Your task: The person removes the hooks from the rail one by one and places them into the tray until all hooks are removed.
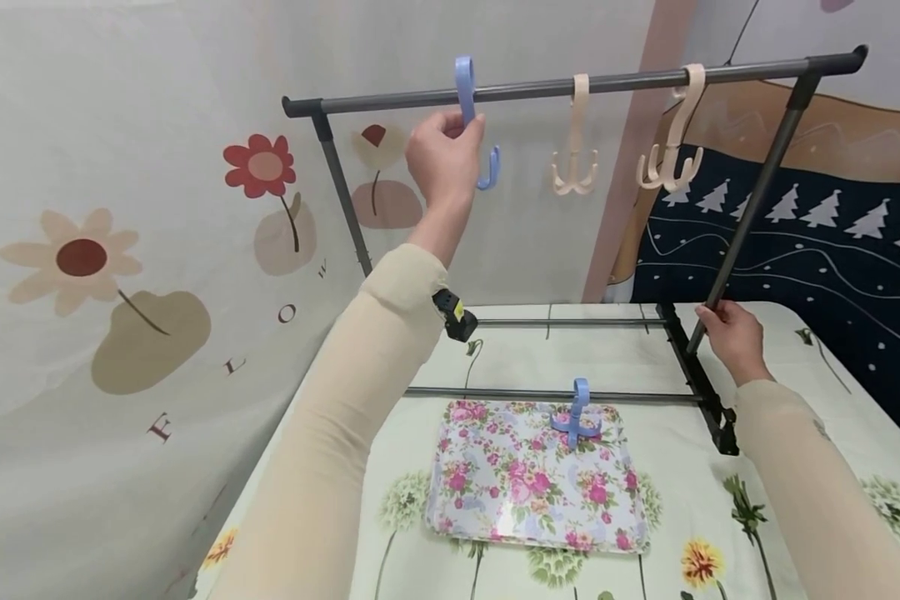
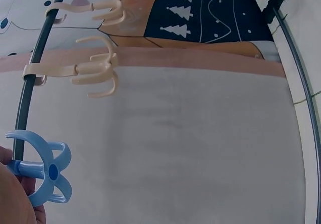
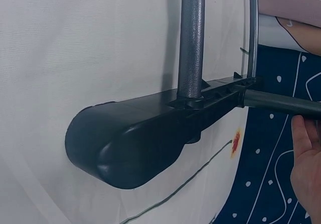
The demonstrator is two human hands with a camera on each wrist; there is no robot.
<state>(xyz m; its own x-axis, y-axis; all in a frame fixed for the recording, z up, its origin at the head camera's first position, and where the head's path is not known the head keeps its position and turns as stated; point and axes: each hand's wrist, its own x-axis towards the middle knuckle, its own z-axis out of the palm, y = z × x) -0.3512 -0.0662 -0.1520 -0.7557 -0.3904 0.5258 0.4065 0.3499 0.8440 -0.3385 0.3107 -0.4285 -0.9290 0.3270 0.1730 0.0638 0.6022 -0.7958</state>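
Left grip (image 1: 444, 158) was pinched round the stem of a blue plastic multi-prong hook (image 1: 471, 117), fingers curled on it just below the dark grey metal top rail (image 1: 570, 83) of a small clothes rack; hook's loop sat over the rail. Left wrist view showed same blue hook's prongs (image 2: 47, 176) fanned out beside the hand, w/ rail running past. Right grip (image 1: 729, 333) was wrapped round the rack's right slanted upright (image 1: 750, 208), low down, near the black plastic foot (image 3: 145, 138); right wrist view showed fingers (image 3: 306, 158) on a rod next to that foot.

Two beige plastic multi-prong hooks hung further right on the rail: one mid-rail (image 1: 574, 146), one near the right end (image 1: 675, 133), well apart from the blue one. Second blue hook (image 1: 576, 412) lay on a pink floral rectangular tray (image 1: 525, 483), at its far edge, just in front of the rack's lower bar. Tray rested on a bench w/ flower-print cloth (image 1: 720, 517).
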